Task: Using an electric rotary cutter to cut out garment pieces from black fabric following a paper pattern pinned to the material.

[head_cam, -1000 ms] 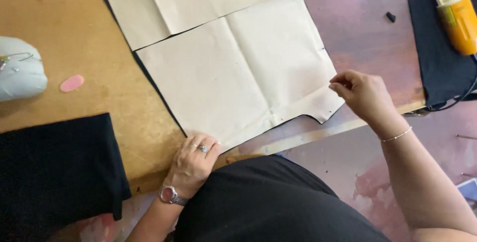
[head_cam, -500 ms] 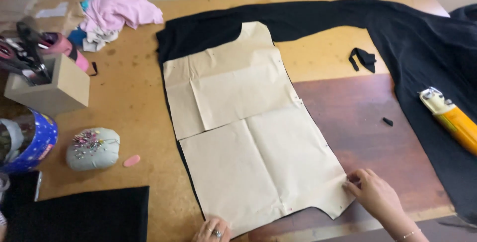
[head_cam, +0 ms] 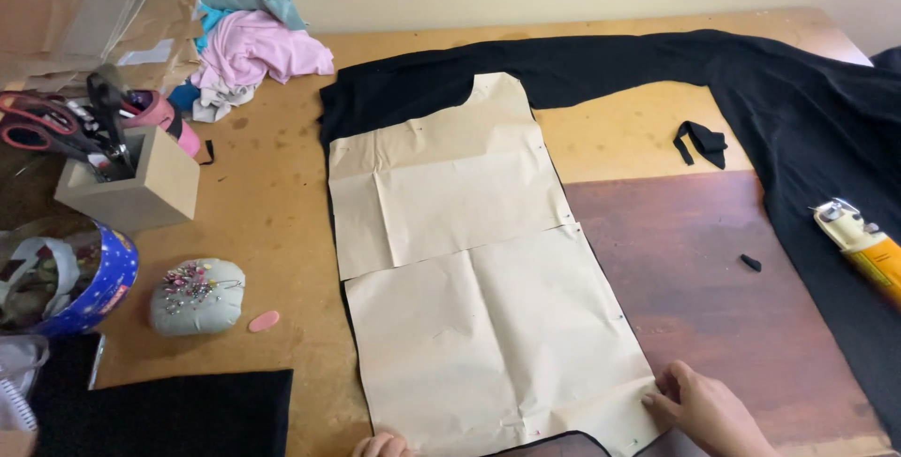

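A grey pincushion (head_cam: 197, 297) is seen beside a pink chalk piece (head_cam: 264, 322). Scissors (head_cam: 56, 129) are held in a wooden box (head_cam: 141, 185). Pink and teal cloth (head_cam: 249, 39) is heaped behind. A yellow cutter (head_cam: 863, 246) is laid far right.

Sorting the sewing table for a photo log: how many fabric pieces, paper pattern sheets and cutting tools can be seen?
Black fabric pieces: 2
Black scraps: 2
Paper pattern sheets: 2
Scissors: 1
Electric cutter: 1
Total: 8

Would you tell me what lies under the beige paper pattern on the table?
Black fabric lies under the beige paper pattern, showing past its top and along its edges. How far it reaches beneath the paper is hidden. The right hand touches the pattern's lower corner.
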